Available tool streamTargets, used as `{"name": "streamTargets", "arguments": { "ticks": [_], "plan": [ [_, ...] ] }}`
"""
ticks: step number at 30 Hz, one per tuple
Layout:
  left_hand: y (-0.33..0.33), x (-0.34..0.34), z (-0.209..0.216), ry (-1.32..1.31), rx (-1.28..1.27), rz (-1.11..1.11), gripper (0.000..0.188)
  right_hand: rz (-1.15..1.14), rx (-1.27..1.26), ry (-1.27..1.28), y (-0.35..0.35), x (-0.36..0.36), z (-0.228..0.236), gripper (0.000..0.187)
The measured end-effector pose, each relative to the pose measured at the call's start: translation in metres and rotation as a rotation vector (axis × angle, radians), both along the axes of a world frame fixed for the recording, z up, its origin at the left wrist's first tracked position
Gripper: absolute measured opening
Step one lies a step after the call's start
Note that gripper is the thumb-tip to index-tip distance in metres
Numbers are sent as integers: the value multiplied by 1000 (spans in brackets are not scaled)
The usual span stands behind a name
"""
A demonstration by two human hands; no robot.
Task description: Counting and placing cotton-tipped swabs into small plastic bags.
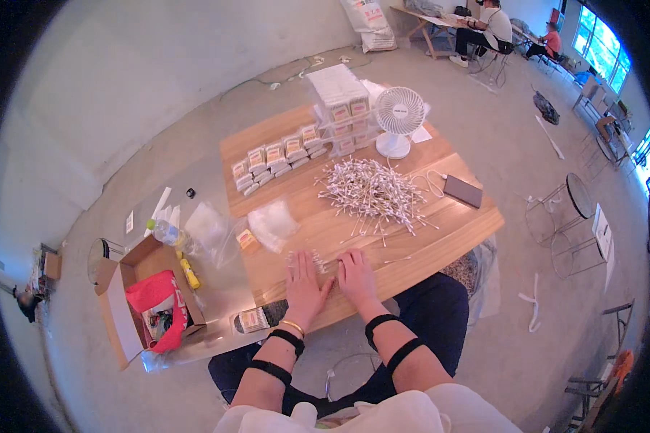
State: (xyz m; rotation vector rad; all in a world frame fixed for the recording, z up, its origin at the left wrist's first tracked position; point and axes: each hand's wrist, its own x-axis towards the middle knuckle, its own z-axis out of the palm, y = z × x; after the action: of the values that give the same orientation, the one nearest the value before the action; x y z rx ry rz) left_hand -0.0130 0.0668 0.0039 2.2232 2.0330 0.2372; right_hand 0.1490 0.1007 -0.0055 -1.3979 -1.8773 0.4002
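Note:
Both hands rest at the near edge of the wooden table, on either side of a small bunch of cotton swabs (pixel 319 261). My left hand (pixel 305 286) lies with its fingers stretched out along the left side of the bunch, the white tips showing beside them. At the other side, my right hand (pixel 355 276) has its fingers bent and pressed together; what lies under them is hidden. Farther off spreads a large loose heap of cotton swabs (pixel 372 193). Clear plastic bags (pixel 272 225) and a small orange-and-white card (pixel 248 241) lie left of my hands.
Filled swab packs (pixel 275 155) line the far left, beside stacked packs (pixel 341 97). A white fan (pixel 399 115) and dark power bank (pixel 462 191) stand right. An open cardboard box (pixel 152 267) with a red bag is left; near it are a bottle (pixel 166 232) and another pack (pixel 253 320).

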Motion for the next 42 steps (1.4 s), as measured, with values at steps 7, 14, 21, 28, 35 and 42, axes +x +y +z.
{"name": "streamTargets", "arguments": {
  "ticks": [7, 14, 21, 28, 35, 42],
  "plan": [
    [17, 1, 4, 16, -31, 57, 96, 5, -49, 21, -1, -1, 2, 17],
    [-6, 5, -7, 35, 19, -23, 97, -10, -26, -13, -2, -1, -1, 17],
    [12, 3, -5, 64, 48, 29, 97, 3, -23, -1, -1, -2, -1, 17],
    [-7, 14, 5, 127, -19, 1, 100, 6, -15, 3, -1, 1, -1, 18],
    [-33, 25, -2, 11, 20, 6, 100, 11, -15, 15, -2, 0, -4, 21],
    [-39, 18, -4, -68, 41, -16, 96, 20, -31, 8, 0, -1, -2, 21]
  ]
}}
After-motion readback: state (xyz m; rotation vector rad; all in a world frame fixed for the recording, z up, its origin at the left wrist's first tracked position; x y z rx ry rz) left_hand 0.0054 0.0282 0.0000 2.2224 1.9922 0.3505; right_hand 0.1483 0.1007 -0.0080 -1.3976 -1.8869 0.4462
